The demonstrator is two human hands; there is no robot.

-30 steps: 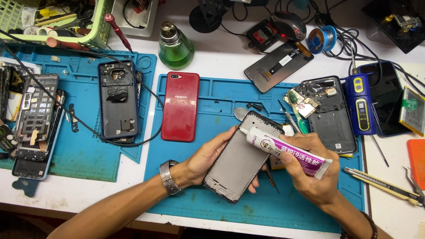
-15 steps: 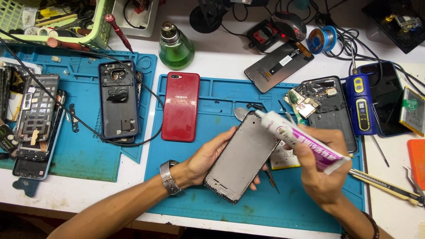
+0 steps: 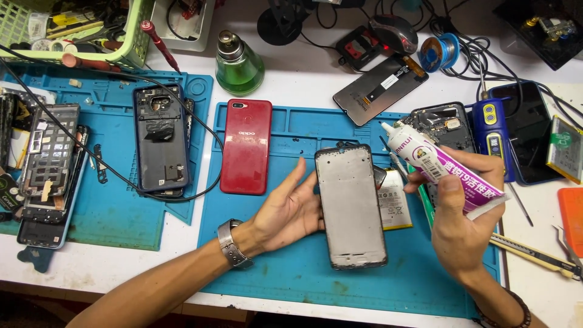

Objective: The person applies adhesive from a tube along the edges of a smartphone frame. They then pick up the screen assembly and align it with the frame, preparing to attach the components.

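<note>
So the white surface [image 3: 316,79] is sitting under a pile of phone repair clutter, with two blue work mats [image 3: 109,212] spread over it, and going from the left there's a stripped phone chassis [image 3: 45,164] lying on the far mat next to a dark opened phone [image 3: 159,138] with a black cable looping around it. A green glass bottle [image 3: 238,65] is standing up near the back edge, and a red phone [image 3: 246,146] is lying face down on the near mat just below it. Then comes the left hand [image 3: 288,212], which is lying palm up and open, fingers spread, cradling the left edge of the grey phone frame [image 3: 351,203] rather than clamping it. That frame is the main thing here: it's resting on the mat with its long axis running pretty much straight away from the person, top end pointing toward the back of the surface, and it's sitting right between the two hands. A flat battery [image 3: 395,200] is peeking out just beside its right edge. The right hand [image 3: 461,225] is closed around a white and purple glue tube [image 3: 440,167], gripping it near the crimped end, and the nozzle is pointing up and left, hovering just past the frame's top right corner, near but not touching as far as I can tell. So the tube is lying to the right of the frame and angled toward it.
</note>
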